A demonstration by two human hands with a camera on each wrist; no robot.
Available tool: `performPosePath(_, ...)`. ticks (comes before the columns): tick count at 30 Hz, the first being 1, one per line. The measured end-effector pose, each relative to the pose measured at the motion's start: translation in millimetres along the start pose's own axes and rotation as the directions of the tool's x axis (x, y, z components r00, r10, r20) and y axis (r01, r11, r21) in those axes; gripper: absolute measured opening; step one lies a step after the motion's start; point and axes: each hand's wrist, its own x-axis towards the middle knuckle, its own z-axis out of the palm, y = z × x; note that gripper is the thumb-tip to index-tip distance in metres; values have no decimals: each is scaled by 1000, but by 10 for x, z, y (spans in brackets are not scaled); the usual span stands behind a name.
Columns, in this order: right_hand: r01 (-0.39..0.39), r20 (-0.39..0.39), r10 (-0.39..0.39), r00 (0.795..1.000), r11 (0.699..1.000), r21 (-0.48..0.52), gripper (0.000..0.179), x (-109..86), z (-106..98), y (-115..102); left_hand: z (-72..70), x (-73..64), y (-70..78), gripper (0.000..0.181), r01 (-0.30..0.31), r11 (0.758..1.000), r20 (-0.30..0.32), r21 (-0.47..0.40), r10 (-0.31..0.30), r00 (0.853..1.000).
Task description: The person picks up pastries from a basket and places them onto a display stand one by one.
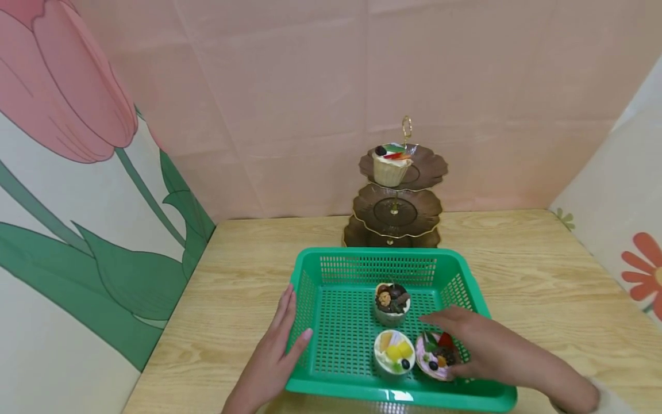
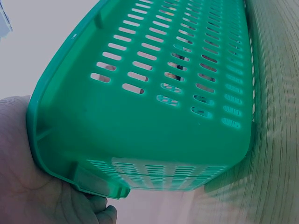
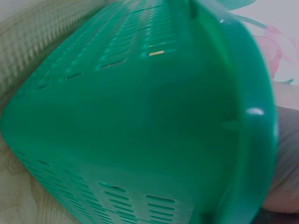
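Note:
A green plastic basket (image 1: pixel 331 256) holds three cupcakes. My left hand (image 1: pixel 274 345) rests at the basket's left rim, fingers stretched along the edge and thumb over it; the left wrist view shows this hand (image 2: pixel 42 196) beside the basket's outer corner. Over the right rim reaches my right hand (image 1: pixel 476 345), its fingers and thumb spread about a purple-creamed cupcake (image 1: pixel 431 356) topped with berries. Left of that one stands a cupcake with yellow fruit (image 1: pixel 394 351); behind them is a chocolate-topped cupcake (image 1: pixel 391 302). In the right wrist view the basket wall (image 3: pixel 140 107) hides my fingers.
Behind the basket stands a brown tiered stand (image 1: pixel 398 210) with gold edges and a ring handle. A white-creamed cupcake (image 1: pixel 391 167) sits on its top tier. Wooden table (image 1: pixel 248 259) surrounds the basket; a pink cloth (image 1: pixel 284 115) hangs behind.

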Motion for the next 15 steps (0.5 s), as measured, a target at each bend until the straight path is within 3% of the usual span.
performPosePath(8,58,54,-49,997,984,-168,82,27,61,11,-6,4,-1,77,0,1000,5,-8,0,1000)
performPosePath(15,46,79,-29,996,976,-214,88,50,95,16,-10,4,6,77,-3,1000,3,-12,3,1000)
